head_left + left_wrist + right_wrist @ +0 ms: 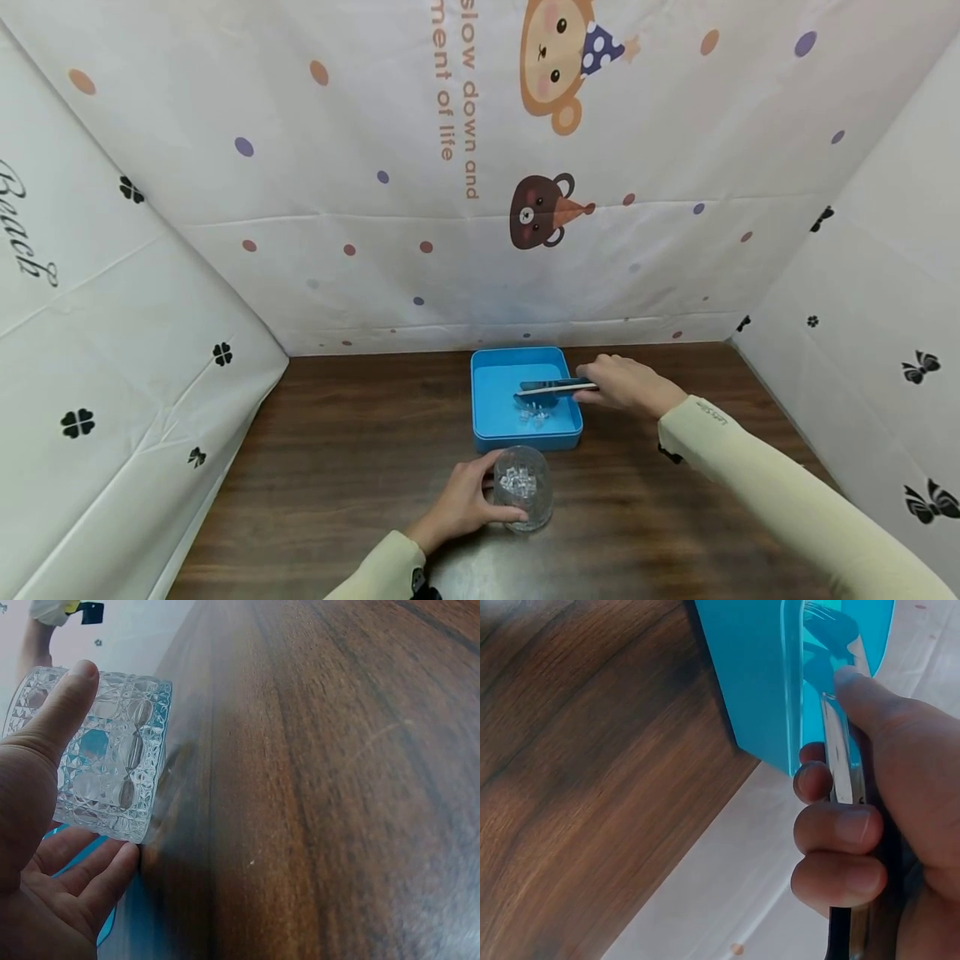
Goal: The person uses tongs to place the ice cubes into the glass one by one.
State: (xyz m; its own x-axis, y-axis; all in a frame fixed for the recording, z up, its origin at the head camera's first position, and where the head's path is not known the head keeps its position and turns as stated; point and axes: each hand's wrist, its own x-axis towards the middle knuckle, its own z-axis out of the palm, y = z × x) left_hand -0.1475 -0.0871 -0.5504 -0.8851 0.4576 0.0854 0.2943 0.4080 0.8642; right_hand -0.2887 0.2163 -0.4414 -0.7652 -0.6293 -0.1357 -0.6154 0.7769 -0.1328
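Note:
My left hand (459, 505) grips a clear cut-glass cup (112, 754) from its left side, thumb across the near face. Small clear pieces (517, 480) lie inside the cup, which stands on the table just in front of a blue tray (525, 443). From the right, my right hand (621, 384) holds metal tongs (841, 761), fingers wrapped around their arms. Fork-like tines show at the tongs' tip in the right wrist view. That tip is inside the tray, right over several small clear pieces (534, 415).
Dark wood-grain table (360, 433) surrounds the tray and cup. A printed white cloth (360, 275) hangs behind the tray, and white cloth walls (840, 333) flank the table on both sides.

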